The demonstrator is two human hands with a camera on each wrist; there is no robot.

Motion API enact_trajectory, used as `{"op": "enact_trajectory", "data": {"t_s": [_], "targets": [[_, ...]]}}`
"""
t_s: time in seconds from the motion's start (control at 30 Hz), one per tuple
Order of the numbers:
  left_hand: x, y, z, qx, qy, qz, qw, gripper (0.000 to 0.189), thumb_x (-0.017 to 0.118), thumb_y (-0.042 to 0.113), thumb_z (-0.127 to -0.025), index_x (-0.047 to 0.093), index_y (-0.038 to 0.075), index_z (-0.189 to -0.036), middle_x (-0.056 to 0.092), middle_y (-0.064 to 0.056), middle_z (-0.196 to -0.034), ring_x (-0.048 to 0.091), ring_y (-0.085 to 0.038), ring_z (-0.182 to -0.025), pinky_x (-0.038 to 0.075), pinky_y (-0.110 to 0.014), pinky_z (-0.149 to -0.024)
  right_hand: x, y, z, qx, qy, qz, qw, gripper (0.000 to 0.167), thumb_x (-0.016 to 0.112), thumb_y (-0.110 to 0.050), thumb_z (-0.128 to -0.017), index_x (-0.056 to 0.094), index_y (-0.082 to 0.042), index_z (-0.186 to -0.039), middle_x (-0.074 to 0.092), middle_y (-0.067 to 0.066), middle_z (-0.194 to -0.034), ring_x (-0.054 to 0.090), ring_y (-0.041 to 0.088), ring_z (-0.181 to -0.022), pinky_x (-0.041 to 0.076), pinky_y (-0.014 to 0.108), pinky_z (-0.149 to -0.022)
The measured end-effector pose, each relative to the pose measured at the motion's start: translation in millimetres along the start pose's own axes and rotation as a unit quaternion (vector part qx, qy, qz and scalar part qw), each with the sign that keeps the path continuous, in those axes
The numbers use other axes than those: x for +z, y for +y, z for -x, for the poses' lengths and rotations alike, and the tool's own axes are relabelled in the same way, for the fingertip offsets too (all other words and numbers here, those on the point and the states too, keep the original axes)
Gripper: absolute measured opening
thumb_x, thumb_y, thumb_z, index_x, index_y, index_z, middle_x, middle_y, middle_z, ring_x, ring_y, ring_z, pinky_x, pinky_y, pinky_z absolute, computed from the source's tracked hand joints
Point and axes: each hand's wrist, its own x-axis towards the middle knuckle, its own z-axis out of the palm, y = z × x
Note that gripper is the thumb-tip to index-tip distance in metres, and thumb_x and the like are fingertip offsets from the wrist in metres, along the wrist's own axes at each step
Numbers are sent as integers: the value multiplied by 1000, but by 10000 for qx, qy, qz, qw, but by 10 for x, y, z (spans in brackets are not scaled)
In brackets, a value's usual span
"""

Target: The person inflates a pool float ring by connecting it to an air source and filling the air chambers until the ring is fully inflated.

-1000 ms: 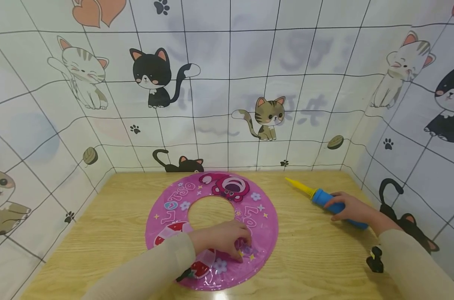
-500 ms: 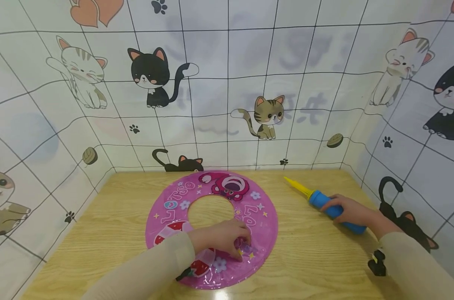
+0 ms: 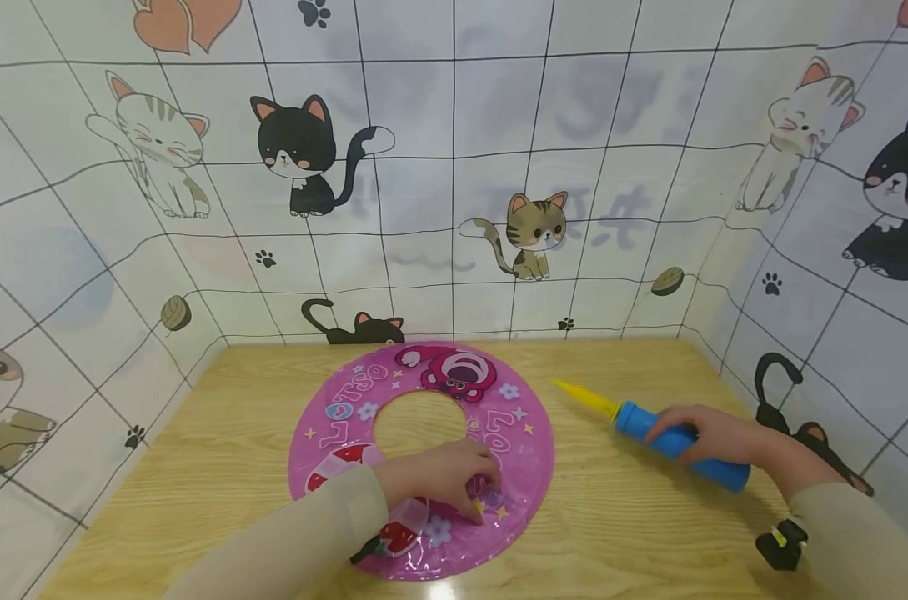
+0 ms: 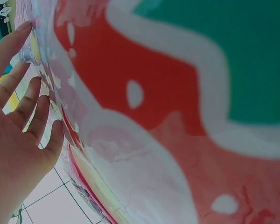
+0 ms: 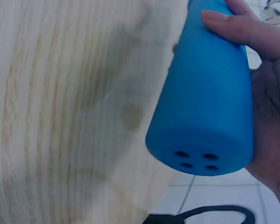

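Three grid-lined white walls (image 3: 423, 196), printed with cartoon cats, stand around a pale wood-grain surface (image 3: 221, 467). Left of the middle of the surface lies a large pink ring (image 3: 529, 467) of shiny plastic, decorated with a bear, strawberries and flowers, bare wood showing through its round hole. Next in size comes a blue pump (image 3: 635, 422), to the right of the ring and apart from it. Its long axis runs on a slant: the blunt end, pierced by four holes in the right wrist view, is nearer the person and to the right, while the front points away and to the left. Whether the barrel touches the surface is unclear.

The right hand (image 3: 712, 433) is the nearer one to the pump, and grips its barrel from above. The left hand (image 3: 449, 475) rests on the near right part of the ring, fingers loosely bent and spread. At the pump's front, a tapering yellow nozzle (image 3: 589, 398) ends just beside the ring's right edge. Smallest of all is what seems to be a clear valve (image 4: 27, 55), between the left thumb and forefinger; whether they pinch it cannot be told. The valve lies leftward of the nozzle tip and closer to the person, so the nozzle's line passes well beyond it
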Motion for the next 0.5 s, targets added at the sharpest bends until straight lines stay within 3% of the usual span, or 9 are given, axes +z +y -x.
{"op": "enact_trajectory", "data": {"t_s": [0.17,0.5], "targets": [[29,-32,2,-99,-42,207,9997,39,86,40,-71,66,32,-103,52,17,-99,47,-1,-92,43,-19,-82,-23,-251,59,7,-481,-79,9988,36,78,-11,-78,71,-26,-111,34,36,-143,43,55,-117,44,52,-79],[39,-3,-18,-394,-82,507,9979,27,83,35,-77,67,32,-98,52,17,-101,47,-3,-95,46,-23,-86,-84,-614,195,-91,-870,122,9961,36,78,-13,-78,71,-28,-109,36,32,-144,44,49,-114,44,54,-77]]}}
